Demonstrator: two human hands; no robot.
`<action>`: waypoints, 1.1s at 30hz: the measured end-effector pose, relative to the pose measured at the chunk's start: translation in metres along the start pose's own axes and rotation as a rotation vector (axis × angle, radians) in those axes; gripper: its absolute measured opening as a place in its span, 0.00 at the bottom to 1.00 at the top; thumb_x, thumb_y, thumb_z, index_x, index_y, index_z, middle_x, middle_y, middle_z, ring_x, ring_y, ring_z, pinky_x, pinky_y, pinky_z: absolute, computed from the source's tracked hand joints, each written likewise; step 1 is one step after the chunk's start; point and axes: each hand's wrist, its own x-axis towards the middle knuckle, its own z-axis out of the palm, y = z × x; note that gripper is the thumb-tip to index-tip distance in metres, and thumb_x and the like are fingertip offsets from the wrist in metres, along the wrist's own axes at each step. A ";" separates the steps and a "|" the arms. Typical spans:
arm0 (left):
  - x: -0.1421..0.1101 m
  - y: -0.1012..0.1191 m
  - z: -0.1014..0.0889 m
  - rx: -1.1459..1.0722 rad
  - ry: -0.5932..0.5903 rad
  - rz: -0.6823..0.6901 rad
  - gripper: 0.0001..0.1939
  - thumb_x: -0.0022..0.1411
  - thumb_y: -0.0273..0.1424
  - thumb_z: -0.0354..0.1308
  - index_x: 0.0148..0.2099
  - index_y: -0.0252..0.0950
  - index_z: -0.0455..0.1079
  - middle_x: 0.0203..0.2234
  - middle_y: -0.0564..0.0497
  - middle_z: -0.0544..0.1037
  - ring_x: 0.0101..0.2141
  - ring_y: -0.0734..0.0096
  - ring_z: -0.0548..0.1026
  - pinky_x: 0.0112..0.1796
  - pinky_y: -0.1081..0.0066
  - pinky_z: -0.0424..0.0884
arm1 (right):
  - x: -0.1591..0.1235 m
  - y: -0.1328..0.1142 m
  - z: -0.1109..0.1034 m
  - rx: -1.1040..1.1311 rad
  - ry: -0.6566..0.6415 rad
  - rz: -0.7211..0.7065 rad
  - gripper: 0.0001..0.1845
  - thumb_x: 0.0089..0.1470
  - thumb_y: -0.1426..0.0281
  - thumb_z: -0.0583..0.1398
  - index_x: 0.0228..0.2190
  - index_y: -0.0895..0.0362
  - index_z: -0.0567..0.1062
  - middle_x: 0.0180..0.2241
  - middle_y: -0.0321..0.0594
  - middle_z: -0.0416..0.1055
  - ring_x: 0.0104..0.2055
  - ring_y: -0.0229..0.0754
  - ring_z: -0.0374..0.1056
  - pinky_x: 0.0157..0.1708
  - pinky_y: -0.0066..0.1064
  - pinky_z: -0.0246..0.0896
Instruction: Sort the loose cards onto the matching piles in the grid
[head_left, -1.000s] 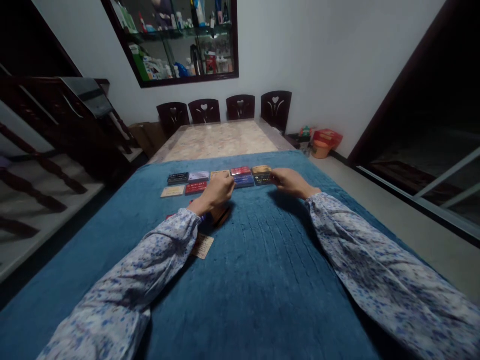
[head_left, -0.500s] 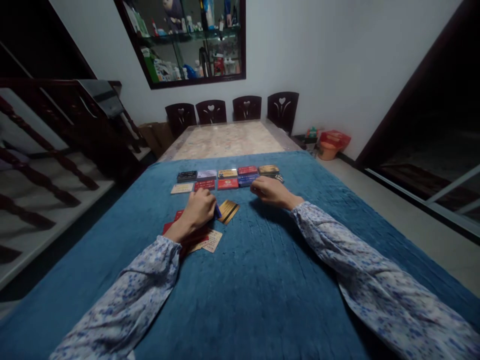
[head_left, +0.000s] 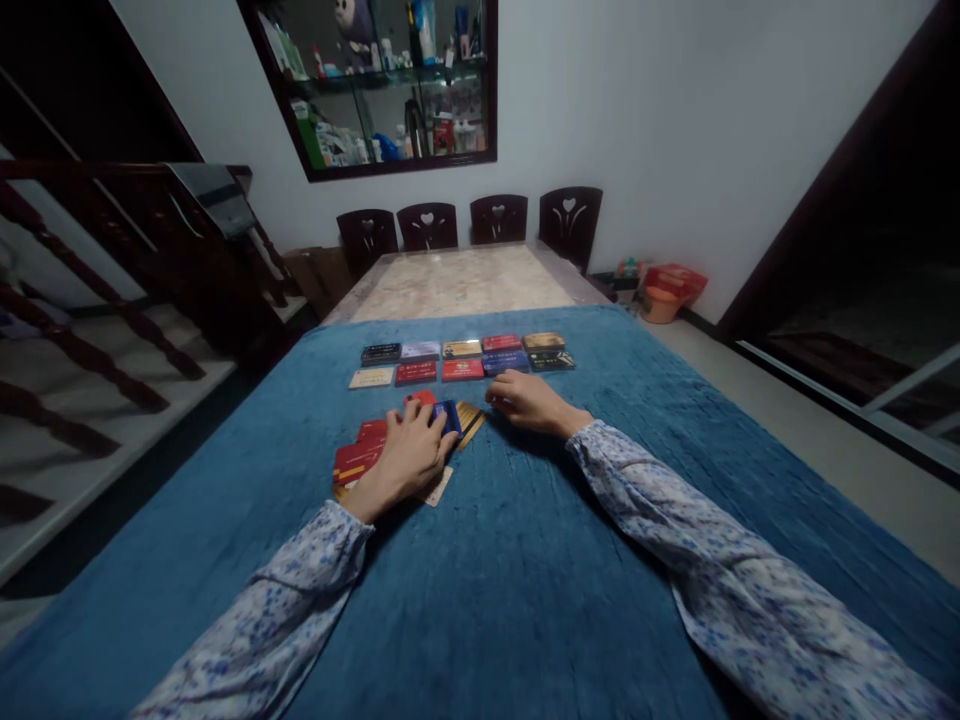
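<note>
My left hand point(head_left: 409, 450) lies palm down with its fingers spread over a loose pile of cards. Under and beside its fingertips are a blue card point(head_left: 450, 415) and a gold card point(head_left: 471, 424) with a dark stripe. Red cards point(head_left: 356, 460) stick out to its left, and a pale card point(head_left: 438, 487) shows below the palm. My right hand point(head_left: 529, 402) hovers or rests just in front of the blue card stack point(head_left: 505, 362), fingers loosely bent and apart, with nothing visible in them.
Two rows of card stacks lie beyond my hands, among them a cream one point(head_left: 370, 378), a red one point(head_left: 463, 370) and a black one point(head_left: 552, 361). A blue cloth point(head_left: 480, 600) covers the near table. Dark chairs point(head_left: 499, 218) stand at the far end.
My left hand has opened and flattened onto the pile, and the blue card it held now lies by the gold card. My right hand has shifted slightly nearer, its fingers loosening.
</note>
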 end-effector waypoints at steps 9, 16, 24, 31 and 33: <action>0.000 -0.004 0.010 -0.101 -0.020 0.042 0.25 0.76 0.40 0.40 0.70 0.53 0.62 0.62 0.41 0.68 0.58 0.45 0.63 0.52 0.47 0.64 | -0.004 0.003 0.009 0.074 -0.008 -0.086 0.18 0.58 0.76 0.61 0.50 0.56 0.77 0.49 0.49 0.73 0.50 0.49 0.64 0.51 0.42 0.64; 0.003 -0.010 0.014 -0.153 -0.021 0.123 0.30 0.72 0.27 0.42 0.69 0.60 0.62 0.67 0.46 0.62 0.59 0.47 0.63 0.53 0.48 0.63 | -0.003 -0.003 0.014 0.106 -0.094 -0.139 0.26 0.59 0.75 0.59 0.59 0.55 0.73 0.59 0.49 0.71 0.55 0.52 0.63 0.57 0.50 0.63; 0.003 -0.003 0.007 -0.141 0.072 0.068 0.19 0.72 0.39 0.51 0.59 0.40 0.72 0.57 0.40 0.72 0.56 0.49 0.64 0.54 0.49 0.62 | -0.003 -0.004 0.022 0.059 -0.153 -0.105 0.25 0.67 0.69 0.54 0.64 0.55 0.69 0.65 0.48 0.66 0.59 0.55 0.60 0.56 0.54 0.62; 0.000 0.002 0.007 -0.158 0.075 0.104 0.20 0.71 0.43 0.54 0.57 0.37 0.73 0.55 0.39 0.73 0.55 0.47 0.65 0.52 0.47 0.63 | -0.003 0.002 0.025 0.032 -0.073 -0.162 0.20 0.64 0.69 0.60 0.55 0.57 0.77 0.57 0.50 0.75 0.54 0.54 0.62 0.54 0.50 0.64; 0.000 0.001 0.008 -0.177 0.076 0.105 0.21 0.71 0.43 0.55 0.58 0.38 0.73 0.55 0.39 0.72 0.55 0.47 0.64 0.52 0.47 0.63 | -0.003 0.001 0.024 0.050 -0.046 -0.185 0.19 0.64 0.69 0.60 0.55 0.56 0.77 0.56 0.50 0.75 0.53 0.52 0.63 0.54 0.49 0.64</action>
